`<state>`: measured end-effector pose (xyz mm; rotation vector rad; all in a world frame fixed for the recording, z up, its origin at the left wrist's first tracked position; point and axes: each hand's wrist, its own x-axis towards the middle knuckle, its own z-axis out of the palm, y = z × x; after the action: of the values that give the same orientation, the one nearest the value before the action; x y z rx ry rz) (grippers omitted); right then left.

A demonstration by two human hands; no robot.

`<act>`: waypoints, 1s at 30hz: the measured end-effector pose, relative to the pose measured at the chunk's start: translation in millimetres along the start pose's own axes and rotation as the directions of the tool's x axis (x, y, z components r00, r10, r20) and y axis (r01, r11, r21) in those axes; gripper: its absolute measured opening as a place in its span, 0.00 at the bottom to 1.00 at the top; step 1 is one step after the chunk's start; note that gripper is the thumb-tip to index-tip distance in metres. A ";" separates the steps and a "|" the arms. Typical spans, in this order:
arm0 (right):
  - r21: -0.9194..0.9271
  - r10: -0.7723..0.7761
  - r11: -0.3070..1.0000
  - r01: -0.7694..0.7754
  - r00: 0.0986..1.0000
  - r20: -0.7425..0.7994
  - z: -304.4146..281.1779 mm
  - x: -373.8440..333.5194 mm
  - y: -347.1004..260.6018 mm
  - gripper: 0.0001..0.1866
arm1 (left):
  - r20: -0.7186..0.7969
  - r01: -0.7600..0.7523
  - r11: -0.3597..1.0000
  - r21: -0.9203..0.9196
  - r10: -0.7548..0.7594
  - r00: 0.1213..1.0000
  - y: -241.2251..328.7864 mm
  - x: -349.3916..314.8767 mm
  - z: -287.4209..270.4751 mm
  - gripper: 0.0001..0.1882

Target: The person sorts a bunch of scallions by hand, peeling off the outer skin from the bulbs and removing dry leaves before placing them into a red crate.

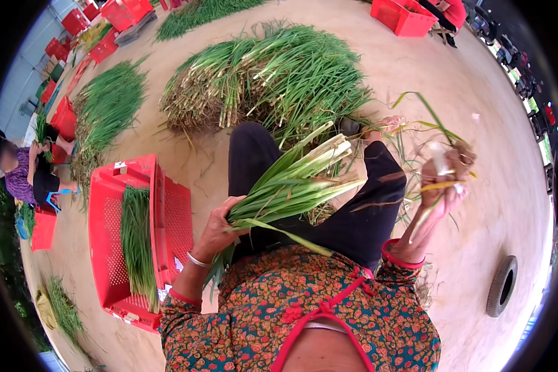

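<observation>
Pale tan concrete floor (477, 155) fills most of the frame, and bare room is left at the right as far as a dark tyre-like ring (501, 286) near the lower right edge. At upper centre a large heap of green onions (273, 77) is spread, roots toward the left, close before the person's dark-trousered knees, probably so that stalks can be drawn without rising. A second heap (108, 105) is laid at the upper left. At the left of the frame a red plastic crate (108, 248) is set just beside the person's left side, with a row of trimmed onions (136, 242) laid lengthwise inside; its far half is unfilled. More red crates (406, 15) are stacked along the top edge. Another seated person (25, 173) is seen at the far left. A bunch of green onions (291, 183) is gripped by the left hand (220, 226), white ends pointing up-right, across the lap. The right hand (443, 180) is raised at the right, closed around thin yellowed leaf strips (437, 133), held clear of the bunch.
</observation>
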<state>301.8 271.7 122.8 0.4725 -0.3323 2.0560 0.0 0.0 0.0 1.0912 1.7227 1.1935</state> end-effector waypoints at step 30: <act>-0.975 0.625 -0.177 0.130 0.781 -0.009 -40.1 42.2 205.4 0.10 | -0.023 0.259 0.875 -0.408 -0.294 0.956 11.4 -13.0 9.5 0.22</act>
<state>96.7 218.2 97.7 -0.1513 -2.4041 1.2403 15.7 -7.0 9.7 0.5326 1.5377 1.3438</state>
